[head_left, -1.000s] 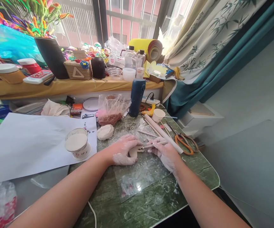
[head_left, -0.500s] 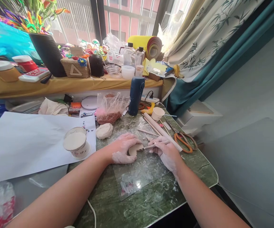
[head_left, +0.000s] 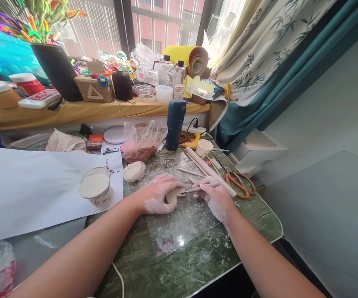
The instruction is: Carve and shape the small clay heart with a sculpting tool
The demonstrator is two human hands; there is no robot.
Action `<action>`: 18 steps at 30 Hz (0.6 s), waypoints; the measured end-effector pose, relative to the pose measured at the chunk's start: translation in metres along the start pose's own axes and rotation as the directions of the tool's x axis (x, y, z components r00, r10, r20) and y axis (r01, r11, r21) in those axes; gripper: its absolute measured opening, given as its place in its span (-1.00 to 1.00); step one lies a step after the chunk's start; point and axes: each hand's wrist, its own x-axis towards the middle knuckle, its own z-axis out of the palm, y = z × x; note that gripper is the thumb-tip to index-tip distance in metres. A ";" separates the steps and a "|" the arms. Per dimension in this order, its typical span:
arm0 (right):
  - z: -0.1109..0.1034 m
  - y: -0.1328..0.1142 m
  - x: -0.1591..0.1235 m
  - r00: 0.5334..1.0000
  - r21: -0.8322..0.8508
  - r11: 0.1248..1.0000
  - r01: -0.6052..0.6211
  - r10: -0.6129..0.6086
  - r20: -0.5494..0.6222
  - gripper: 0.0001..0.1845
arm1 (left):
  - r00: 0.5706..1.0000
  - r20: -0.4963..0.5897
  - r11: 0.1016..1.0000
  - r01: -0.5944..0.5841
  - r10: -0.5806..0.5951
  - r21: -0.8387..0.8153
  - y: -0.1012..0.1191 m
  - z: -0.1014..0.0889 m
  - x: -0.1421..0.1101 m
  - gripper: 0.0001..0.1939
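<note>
A flat piece of pale clay (head_left: 172,196) with a notch in its right side lies on a clear plastic sheet (head_left: 182,225). Around its left edge curve the thumb and fingers of my left hand (head_left: 160,193), which steadies it. My right hand (head_left: 214,198) pinches a slim clay tool (head_left: 194,189) like a pen, and the tool's dark tip touches the clay at the notch. White powder coats both hands. Behind my left hand sits a rounded lump of white clay (head_left: 134,171).
Right of the hands lie a pale rolling pin (head_left: 211,171), thin sticks and orange-handled scissors (head_left: 237,184). A blue bottle (head_left: 175,126), a paper cup (head_left: 204,147) and a bag of reddish clay (head_left: 140,151) stand behind. Stacked cups (head_left: 95,186) rest on white paper (head_left: 42,190) at left.
The whole view has shifted slightly. Both hands keep their hold, and the tool tip stays at the clay's notch with only a slight change of angle.
</note>
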 end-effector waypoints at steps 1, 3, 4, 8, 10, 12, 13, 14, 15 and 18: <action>0.000 0.000 0.000 1.000 -0.003 1.000 0.005 -0.005 0.001 -0.77 | 1.000 0.001 1.000 -0.002 0.002 0.001 0.000 0.000 0.000 -0.37; -0.001 -0.001 -0.002 1.000 -0.018 1.000 0.013 -0.012 0.010 -0.78 | 1.000 0.003 1.000 -0.004 0.004 0.002 -0.001 0.001 0.000 -0.37; -0.002 -0.001 -0.002 1.000 -0.030 0.999 0.015 -0.015 0.016 -0.79 | 1.000 0.002 1.000 -0.005 0.005 0.003 -0.001 0.001 0.000 -0.37; -0.002 0.002 -0.004 0.999 -0.072 0.997 0.028 -0.026 0.032 -0.83 | 1.000 -0.008 1.000 -0.007 0.007 0.006 -0.001 0.001 -0.001 -0.39; -0.002 0.003 -0.003 0.999 -0.077 0.996 0.037 -0.035 0.027 -0.83 | 1.000 -0.006 1.000 -0.003 0.003 0.008 0.000 0.001 -0.001 -0.39; -0.002 0.003 -0.003 0.999 -0.078 0.996 0.043 -0.042 0.024 -0.84 | 1.000 -0.003 1.000 0.001 -0.001 0.009 0.000 0.001 -0.001 -0.38; -0.002 0.003 -0.003 0.999 -0.077 0.996 0.046 -0.044 0.024 -0.85 | 1.000 -0.003 1.000 0.001 -0.001 0.008 0.000 0.001 -0.001 -0.38; -0.002 0.002 -0.003 0.999 -0.074 0.996 0.048 -0.046 0.025 -0.85 | 1.000 -0.004 1.000 0.000 0.000 0.006 0.000 0.001 -0.001 -0.38; -0.003 0.001 -0.003 0.998 -0.069 0.996 0.051 -0.049 0.026 -0.85 | 1.000 -0.006 1.000 -0.001 0.001 0.005 0.000 0.001 -0.001 -0.38; -0.004 -0.003 -0.003 0.998 -0.047 0.997 0.062 -0.061 0.027 -0.83 | 1.000 -0.003 1.000 -0.002 0.002 0.003 0.000 0.001 -0.001 -0.38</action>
